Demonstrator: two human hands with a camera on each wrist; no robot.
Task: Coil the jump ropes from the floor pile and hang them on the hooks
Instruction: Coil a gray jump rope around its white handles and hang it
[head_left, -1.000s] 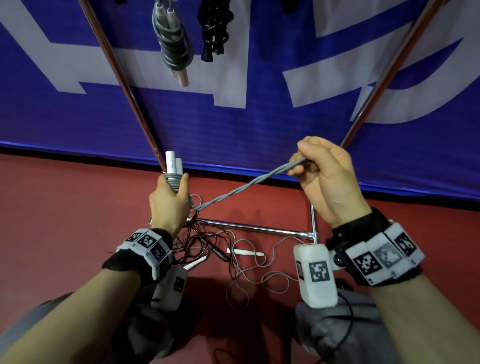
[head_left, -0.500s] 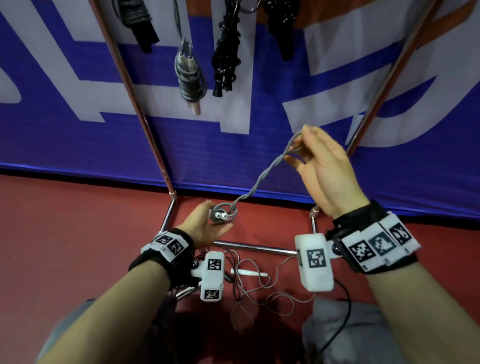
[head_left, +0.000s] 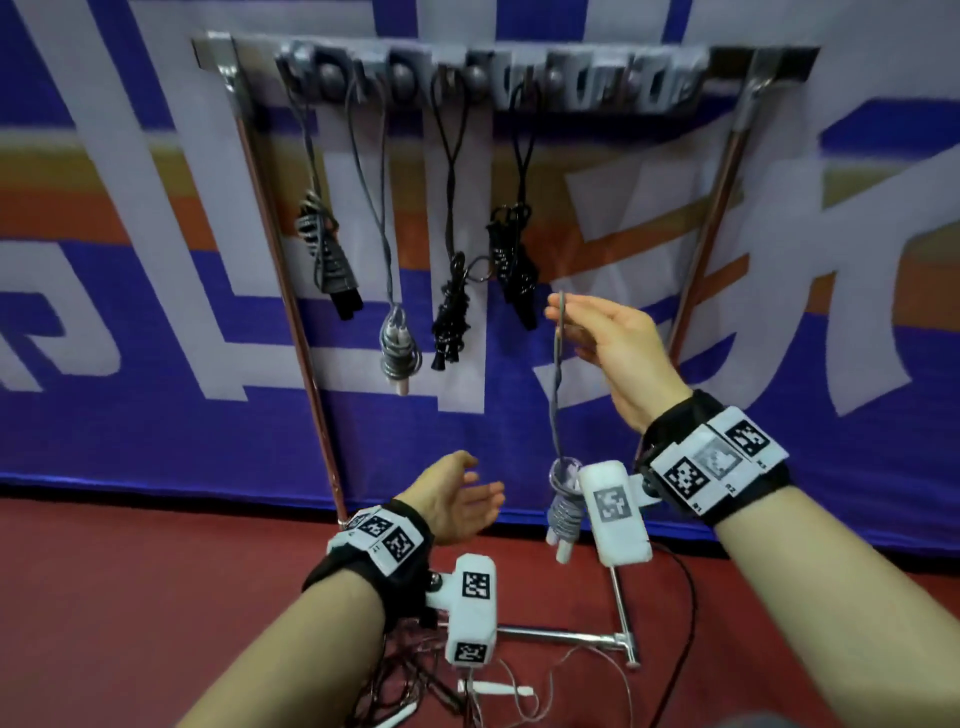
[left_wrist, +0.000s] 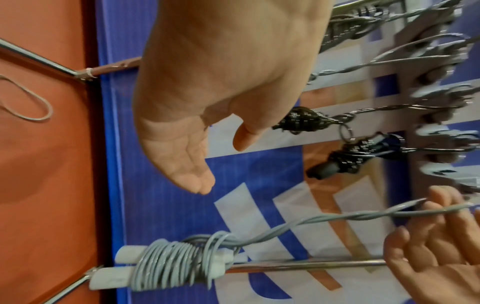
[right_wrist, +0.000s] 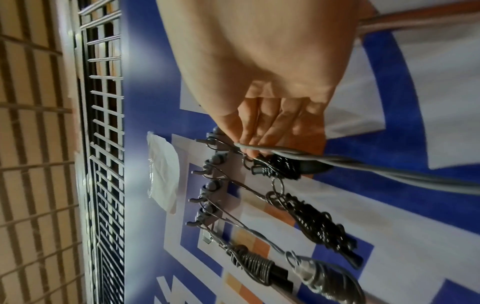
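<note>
Up at frame center-right, right hand (head_left: 618, 345) pinches the twisted loop of the grey rope (head_left: 557, 374); its coiled bundle w/ white handles dangles below. Left hand (head_left: 454, 499) is spread, palm up, holding nothing, lower center. Hook rail (head_left: 493, 78) across top carries four coiled ropes. Loose ropes (head_left: 519, 691) on floor, bottom center.

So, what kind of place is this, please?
Probably a sports hall or a gym store area: a red floor, a blue printed banner along the wall, and a metal hook rack with coiled jump ropes hanging.
</note>
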